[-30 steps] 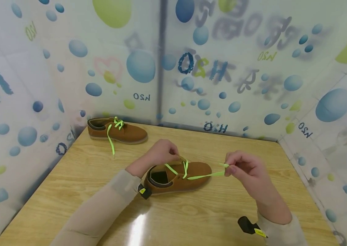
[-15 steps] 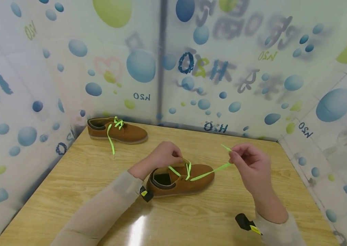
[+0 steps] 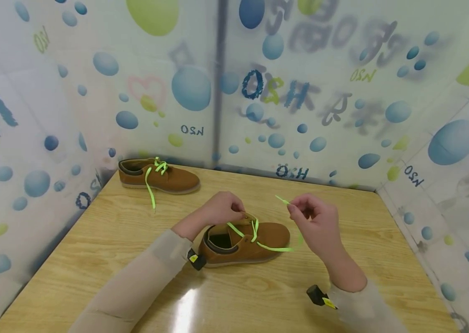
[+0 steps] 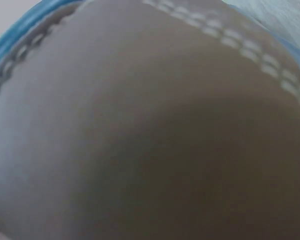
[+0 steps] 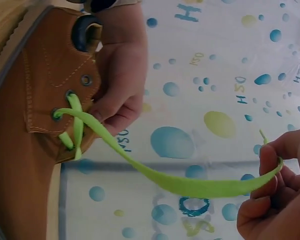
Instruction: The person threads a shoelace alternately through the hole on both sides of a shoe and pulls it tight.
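Note:
A brown shoe [image 3: 273, 233] with partly threaded neon-green laces lies in the middle of the table, toe to the right. My left hand [image 3: 223, 207] pinches the top edge of its far eyelet flap [image 3: 251, 216]. Between thumb and forefinger, my right hand [image 3: 317, 224] pinches the green shoelace [image 5: 190, 187] near its tip, which pokes out past the fingers. From the near-side eyelet the lace hangs slack across to that hand. An unthreaded eyelet [image 5: 86, 80] shows in the right wrist view. Blurred stitched shoe leather [image 4: 140, 100] fills the left wrist view and hides the left fingers.
A second brown shoe [image 3: 176, 179] with green laces stands at the back left of the wooden table [image 3: 234, 296]. One of its lace ends hangs onto the tabletop. Patterned curtain walls [image 3: 201, 138] enclose the table at the back and both sides.
My right hand rose, then moved left toward the shoe with the lace tip, and the lace went from taut to slack. The shoe shifted slightly right. My left hand keeps its hold.

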A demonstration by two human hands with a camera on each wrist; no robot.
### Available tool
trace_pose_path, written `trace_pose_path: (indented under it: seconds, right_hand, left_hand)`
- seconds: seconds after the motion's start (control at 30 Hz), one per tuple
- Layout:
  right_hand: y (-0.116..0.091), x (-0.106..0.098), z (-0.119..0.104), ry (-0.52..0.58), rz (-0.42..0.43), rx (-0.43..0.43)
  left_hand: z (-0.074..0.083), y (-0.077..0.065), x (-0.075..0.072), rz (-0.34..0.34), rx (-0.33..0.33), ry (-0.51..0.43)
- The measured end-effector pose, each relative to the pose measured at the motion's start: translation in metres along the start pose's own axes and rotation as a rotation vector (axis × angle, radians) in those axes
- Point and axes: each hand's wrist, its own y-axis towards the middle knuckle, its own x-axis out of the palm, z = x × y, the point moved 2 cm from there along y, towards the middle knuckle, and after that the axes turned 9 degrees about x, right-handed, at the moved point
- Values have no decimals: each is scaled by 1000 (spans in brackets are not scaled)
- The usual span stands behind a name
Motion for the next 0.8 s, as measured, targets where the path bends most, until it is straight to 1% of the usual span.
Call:
trace_pose_path:
  seconds: [0.1,0.23,0.3,0.37,0.43,0.5,0.6,0.7,0.8]
  right_hand:
    - [4,16,9,-70,-58,31]
    - [10,38,21,-164,-136,128]
    - [15,47,26,-214,-158,170]
    - [18,52,31,-255,-165,195]
    - [20,56,34,-273,-173,216]
    - [20,60,37,-281,-188,224]
    - [16,69,45,-282,-252,220]
    - [11,76,52,-285,-316,192]
    - [8,79,55,-290,-346,176]
  left_hand:
    - [-3,-1,-1,1,-5,-16]
    - [-7,0,-1,-10,7,-35]
    - [-8,-1,-3,-16,6,-38]
    - [-10,1,-2,-20,10,-54]
    - [-12,3,-2,-26,14,-71]
    - [-13,5,-2,-30,24,-85]
    - [-14,5,-2,-34,34,-93]
    - [-16,4,-2,-34,23,-88]
    - [-15,3,-1,-33,9,-92]
